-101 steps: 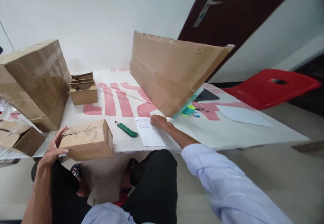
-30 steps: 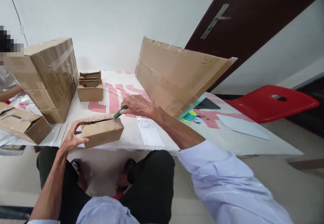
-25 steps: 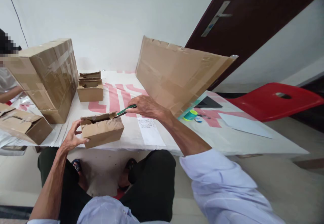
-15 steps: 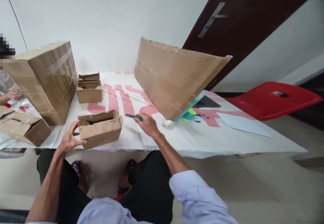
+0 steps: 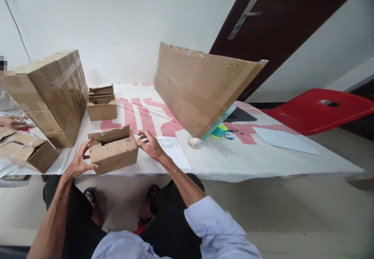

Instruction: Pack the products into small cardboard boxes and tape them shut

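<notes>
A white paper sheet [image 5: 177, 153], partly behind the right hand [image 5: 152, 146], bears tiny, unreadable marks. The left hand [image 5: 76, 165] pinches an open brown cardboard box [image 5: 115, 156] on the white-draped worktop [image 5: 248, 165]; the right grip's state I cannot tell.

Arms and hands, seen from above. The left forearm [image 5: 52, 216] rises steeply; the left hand [image 5: 76, 162] is set in a firm clasp, thumb pointing right, fingers opposed to it and angled up and right. The right forearm [image 5: 182, 185] slants up and leftward; the right hand [image 5: 152, 146] has its fingers partly bent, tips leftward.
</notes>
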`<state>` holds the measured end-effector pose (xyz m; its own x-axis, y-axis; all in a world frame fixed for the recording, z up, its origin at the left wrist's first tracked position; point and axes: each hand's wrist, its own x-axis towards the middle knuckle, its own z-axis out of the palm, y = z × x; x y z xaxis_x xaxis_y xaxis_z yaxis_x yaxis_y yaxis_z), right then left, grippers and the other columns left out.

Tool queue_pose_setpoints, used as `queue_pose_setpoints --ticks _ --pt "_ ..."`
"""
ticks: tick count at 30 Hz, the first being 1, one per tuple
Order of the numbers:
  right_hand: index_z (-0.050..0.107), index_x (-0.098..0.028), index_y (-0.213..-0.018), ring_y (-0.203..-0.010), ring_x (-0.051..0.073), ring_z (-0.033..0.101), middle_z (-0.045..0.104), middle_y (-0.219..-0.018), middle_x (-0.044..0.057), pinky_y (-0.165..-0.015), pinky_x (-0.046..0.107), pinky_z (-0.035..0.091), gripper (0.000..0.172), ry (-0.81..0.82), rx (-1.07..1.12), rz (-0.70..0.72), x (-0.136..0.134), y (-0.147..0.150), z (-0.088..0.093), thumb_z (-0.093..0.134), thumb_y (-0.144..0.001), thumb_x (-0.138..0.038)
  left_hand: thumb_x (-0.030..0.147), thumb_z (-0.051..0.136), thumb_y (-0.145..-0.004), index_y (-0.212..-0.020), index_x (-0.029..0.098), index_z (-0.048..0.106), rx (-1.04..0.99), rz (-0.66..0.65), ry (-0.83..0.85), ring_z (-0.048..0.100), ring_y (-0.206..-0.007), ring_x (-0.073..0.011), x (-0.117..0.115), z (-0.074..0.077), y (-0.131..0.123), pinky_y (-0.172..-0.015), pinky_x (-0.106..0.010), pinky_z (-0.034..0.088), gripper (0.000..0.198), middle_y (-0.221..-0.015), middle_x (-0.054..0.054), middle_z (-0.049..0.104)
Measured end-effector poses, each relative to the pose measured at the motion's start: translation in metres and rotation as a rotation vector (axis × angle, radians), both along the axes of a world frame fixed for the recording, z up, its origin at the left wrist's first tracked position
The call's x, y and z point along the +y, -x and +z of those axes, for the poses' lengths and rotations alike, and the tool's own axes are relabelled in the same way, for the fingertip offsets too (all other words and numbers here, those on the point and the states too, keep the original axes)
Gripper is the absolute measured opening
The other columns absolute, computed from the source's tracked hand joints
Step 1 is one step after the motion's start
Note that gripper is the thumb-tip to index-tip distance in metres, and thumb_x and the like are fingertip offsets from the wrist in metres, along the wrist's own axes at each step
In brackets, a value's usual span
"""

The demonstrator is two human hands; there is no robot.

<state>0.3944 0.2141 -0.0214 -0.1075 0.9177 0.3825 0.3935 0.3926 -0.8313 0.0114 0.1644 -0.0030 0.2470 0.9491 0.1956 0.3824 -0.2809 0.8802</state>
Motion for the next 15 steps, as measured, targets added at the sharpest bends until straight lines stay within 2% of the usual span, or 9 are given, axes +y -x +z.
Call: queue_pose_setpoints --ticks 1,3,5,6,8,11,13,15 --pt "0.064 -0.021 -0.134 -0.098 0.024 0.072 0.074 -0.122 0.013 -0.082 0.039 0.060 0.047 0.015 -0.004 0.005 0.001 0.004 0.006 0.059 -0.099 -0.052 0.047 0.100 -0.064 -0.164 0.035 0.044 -0.009 -0.005 0.006 0.045 -0.152 -0.0467 0.000 0.000 0.001 -0.107 -0.058 0.059 0.115 -0.170 -0.017 0.037" --pt "0.065 -0.020 -0.134 -0.097 0.025 0.072 0.075 -0.116 0.013 -0.083 0.040 0.061 0.043 -0.005 -0.061 -0.073 -0.002 0.012 0.017 0.053 -0.103 -0.046 0.044 0.100 -0.064 -0.165 0.037 0.042 -0.028 -0.015 0.011 0.044 -0.154 -0.0469 -0.002 0.000 0.001 -0.106 -0.056 0.060 0.116 -0.170 -0.017 0.036" --pt "0.067 -0.020 -0.133 -0.111 0.030 0.070 0.074 -0.122 0.016 -0.095 0.046 0.060 0.037 -0.153 -0.182 -0.173 -0.008 0.018 0.028 0.048 -0.105 -0.037 0.040 0.100 -0.064 -0.164 0.038 0.043 -0.023 -0.024 -0.006 0.043 -0.154 -0.0466 -0.005 0.003 -0.001 -0.105 -0.055 0.061 0.115 -0.169 -0.017 0.036" --pt "0.068 -0.020 -0.133 -0.121 0.032 0.067 0.073 -0.127 0.017 -0.103 0.049 0.057 0.036 -0.258 -0.265 -0.176 -0.011 0.021 0.033 0.049 -0.106 -0.033 0.039 0.100 -0.065 -0.164 0.038 0.044 -0.010 -0.028 -0.022 0.043 -0.154 -0.0463 -0.006 0.005 -0.003 -0.105 -0.056 0.061 0.114 -0.168 -0.016 0.037" --pt "0.070 -0.020 -0.132 -0.131 0.034 0.062 0.072 -0.132 0.017 -0.116 0.055 0.048 0.033 -0.429 -0.460 -0.050 -0.017 0.028 0.044 0.055 -0.105 -0.031 0.036 0.099 -0.065 -0.164 0.037 0.044 0.021 -0.041 -0.058 0.044 -0.153 -0.0453 -0.008 0.008 -0.008 -0.105 -0.056 0.061 0.114 -0.166 -0.016 0.038" --pt "0.072 -0.020 -0.128 -0.116 0.034 0.066 0.075 -0.116 0.014 -0.119 0.060 0.043 0.033 -0.492 -0.715 0.180 -0.021 0.037 0.058 0.070 -0.100 -0.039 0.033 0.099 -0.064 -0.165 0.038 0.042 0.045 -0.057 -0.084 0.043 -0.153 -0.0443 -0.010 0.011 -0.012 -0.106 -0.055 0.061 0.116 -0.166 -0.015 0.037" --pt "0.073 -0.021 -0.120 -0.106 0.032 0.066 0.074 -0.106 0.011 -0.117 0.059 0.044 0.026 -0.519 -0.798 0.203 -0.025 0.040 0.062 0.072 -0.100 -0.037 0.032 0.099 -0.064 -0.166 0.038 0.041 0.036 -0.054 -0.066 0.041 -0.154 -0.0451 -0.009 0.009 -0.009 -0.106 -0.055 0.061 0.117 -0.168 -0.015 0.035" --pt "0.074 -0.023 -0.110 -0.102 0.029 0.064 0.073 -0.103 0.009 -0.115 0.054 0.045 0.012 -0.599 -0.817 0.195 -0.034 0.040 0.058 0.067 -0.103 -0.028 0.033 0.098 -0.066 -0.167 0.039 0.040 0.001 -0.057 -0.023 0.039 -0.157 -0.0462 -0.008 0.006 -0.003 -0.107 -0.056 0.060 0.117 -0.171 -0.015 0.031"
